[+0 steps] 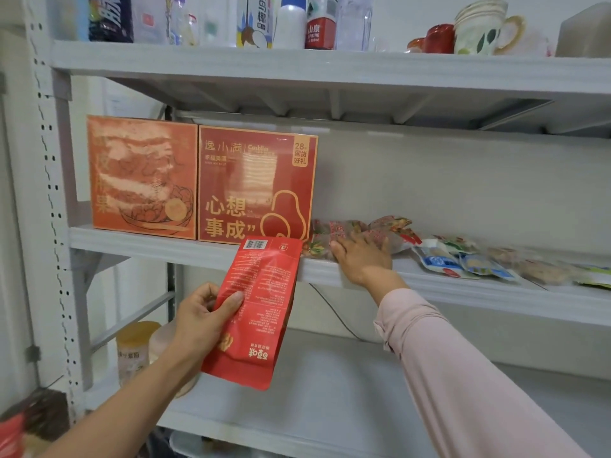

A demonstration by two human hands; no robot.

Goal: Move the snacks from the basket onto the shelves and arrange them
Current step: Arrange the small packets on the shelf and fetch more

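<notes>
Closest in, the left hand (pixel 201 320) grips a red snack pouch (pixel 256 312), thumb on the printed back and fingers wrapped behind it, holding it upside down with the barcode end tilted up toward the middle shelf (pixel 185 247). That pouch sits in the air just in front of the shelf edge, its top corner overlapping the foot of the red gift box (pixel 256 183).

Over to the right hand (pixel 362 256), pink sleeve (pixel 463 368) stretched forward: it lies flat, fingers spread, palm down on a heap of small wrapped snacks (pixel 360 229) on the middle shelf, just beside the red gift box. It is pressing or resting on them, not closed round any one.

Left of the red box stands an orange gift box (pixel 142 176), the two touching side by side. Further right along the same shelf lie blue-and-white packets (pixel 456 262), flat.

Up on the top shelf (pixel 330 66), a row of bottles (pixel 291 23) and a patterned mug (pixel 486 28). Down low at left, a yellow-lidded jar (pixel 135 348) on the lower shelf (pixel 330 391).
</notes>
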